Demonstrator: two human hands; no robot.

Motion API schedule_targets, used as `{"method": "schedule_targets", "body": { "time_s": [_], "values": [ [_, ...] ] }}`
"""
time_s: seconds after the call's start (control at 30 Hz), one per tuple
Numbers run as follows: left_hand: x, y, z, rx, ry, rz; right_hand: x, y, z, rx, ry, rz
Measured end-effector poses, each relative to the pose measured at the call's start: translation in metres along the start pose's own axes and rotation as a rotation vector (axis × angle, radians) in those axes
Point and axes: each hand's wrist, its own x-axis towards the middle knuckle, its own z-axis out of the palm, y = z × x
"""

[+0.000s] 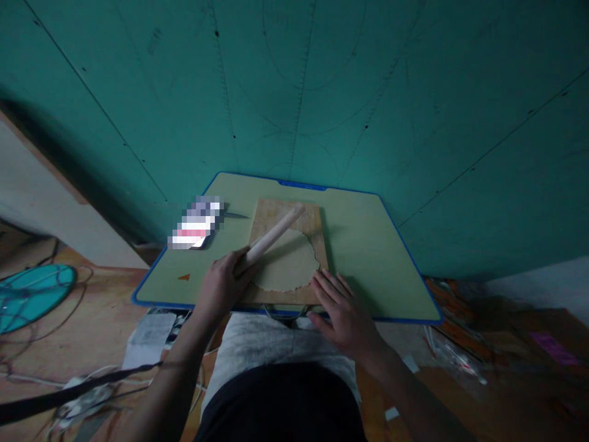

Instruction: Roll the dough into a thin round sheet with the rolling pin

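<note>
A flat sheet of dough (289,264) with a ragged edge covers much of a wooden board (271,212). My left hand (224,281) grips the near end of a rolling pin (273,239), which slants across the dough toward the board's far right corner. At the dough's near right edge, my right hand (338,304) is open, its fingers stretched out and their tips touching the edge. Whether those fingertips press on the dough or on the board, I cannot tell.
The board lies on a small pale-green table (368,245) with a blue rim. A lit phone (196,227) and a knife blade (237,215) are at left, near a small orange triangle (184,277). A green wall (294,92) stands behind; cables (87,393) lie on the floor.
</note>
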Motion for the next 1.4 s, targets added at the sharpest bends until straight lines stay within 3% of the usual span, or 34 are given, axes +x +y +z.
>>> {"method": "schedule_targets", "body": {
  "time_s": [0.1,0.33,0.5,0.7,1.0,1.27,1.4],
  "values": [
    [0.0,0.0,0.0,0.002,-0.004,-0.015,-0.004,0.006,-0.002,-0.012,0.03,0.071],
    [0.001,0.001,-0.001,0.01,0.001,-0.008,0.003,0.0,-0.003,-0.003,0.044,0.052],
    [0.0,0.002,-0.001,0.013,0.023,0.01,0.0,0.004,-0.007,0.001,0.107,0.133],
    [0.0,0.003,-0.001,0.012,0.014,0.009,-0.001,-0.01,-0.008,0.024,0.07,0.016],
    [0.0,0.001,-0.001,0.009,-0.004,-0.015,0.004,0.0,-0.008,0.011,0.125,0.117],
    [0.004,-0.003,0.002,0.042,-0.005,0.096,0.006,0.005,-0.009,-0.007,0.121,0.179],
    [0.005,-0.003,0.002,0.055,-0.03,0.074,0.008,0.008,-0.005,0.017,0.137,0.204]
  ]
}}
